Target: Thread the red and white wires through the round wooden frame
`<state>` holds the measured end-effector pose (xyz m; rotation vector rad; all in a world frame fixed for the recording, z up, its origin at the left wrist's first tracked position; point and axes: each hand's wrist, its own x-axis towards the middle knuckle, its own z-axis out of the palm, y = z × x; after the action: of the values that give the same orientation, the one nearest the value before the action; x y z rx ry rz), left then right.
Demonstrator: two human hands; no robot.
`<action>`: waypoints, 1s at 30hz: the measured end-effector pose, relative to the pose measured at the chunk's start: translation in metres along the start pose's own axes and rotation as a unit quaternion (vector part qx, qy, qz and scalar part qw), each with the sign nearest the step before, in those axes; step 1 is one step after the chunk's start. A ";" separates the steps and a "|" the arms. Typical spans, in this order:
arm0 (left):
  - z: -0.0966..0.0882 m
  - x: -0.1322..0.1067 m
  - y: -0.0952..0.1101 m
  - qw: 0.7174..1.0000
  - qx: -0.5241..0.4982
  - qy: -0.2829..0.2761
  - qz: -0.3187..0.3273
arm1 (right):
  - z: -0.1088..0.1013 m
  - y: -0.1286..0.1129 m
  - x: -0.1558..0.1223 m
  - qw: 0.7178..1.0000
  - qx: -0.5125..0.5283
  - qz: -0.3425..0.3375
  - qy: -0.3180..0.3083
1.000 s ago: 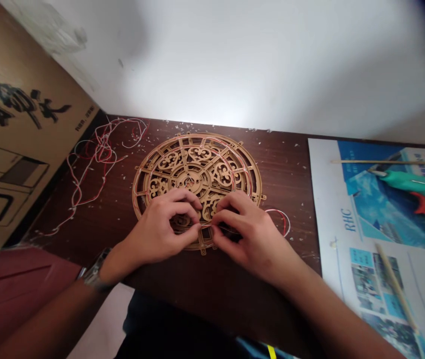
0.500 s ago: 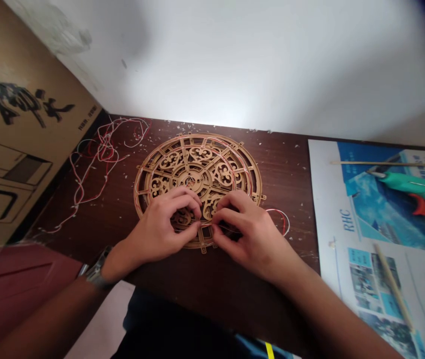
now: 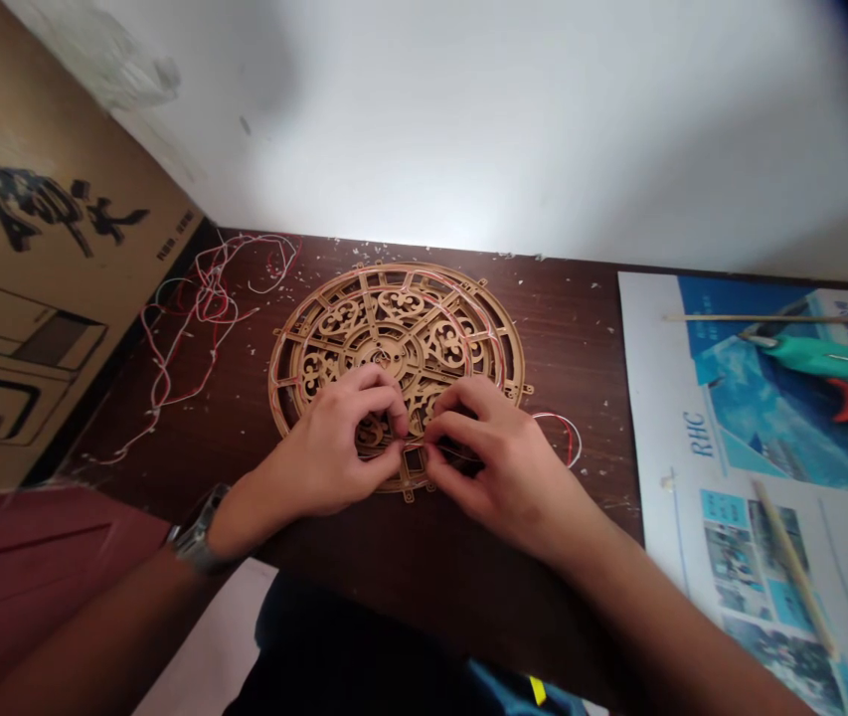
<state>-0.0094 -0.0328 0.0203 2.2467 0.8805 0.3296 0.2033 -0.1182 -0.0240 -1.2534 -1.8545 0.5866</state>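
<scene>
A round openwork wooden disc (image 3: 384,298) with scrolled cut-outs lies flat on the table, red and white wire running along its rings. At its near edge my left hand (image 3: 341,438) pinches thin wire (image 3: 415,447) between thumb and fingertips. My right hand (image 3: 502,447) is closed in a pinch on the same wire, a small gap away. Below that gap shows a small square opening in the disc. Beyond my right hand a loop of red and white wire (image 3: 579,438) curves out over the table. My hands hide part of the near rim.
Tangled red and white wire (image 3: 211,298) lies at left beside a cardboard box (image 3: 43,298). At right, a printed sheet (image 3: 662,398) bears a green glue gun (image 3: 833,358) and two thin sticks. White scraps dot the dark table (image 3: 573,338) along the white wall (image 3: 468,119).
My left hand has rolled slightly, with its thumb and fingers drawn a little closer to the right hand's fingertips. The disc and surroundings look the same apart from a slight view shift.
</scene>
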 end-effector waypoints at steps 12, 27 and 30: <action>-0.001 -0.024 0.002 0.992 0.059 0.061 0.098 | 0.000 -0.001 0.002 1.000 0.006 -0.001 0.010; -0.003 -0.016 -0.015 0.974 0.120 0.028 0.193 | -0.002 -0.004 0.003 1.000 -0.001 0.010 0.003; -0.005 -0.013 -0.018 0.972 0.112 0.019 0.204 | -0.001 -0.004 0.002 1.000 -0.002 0.019 -0.001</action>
<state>-0.0305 -0.0297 0.0123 2.6371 0.4845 0.4796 0.2016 -0.1179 -0.0197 -1.2923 -1.8382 0.6056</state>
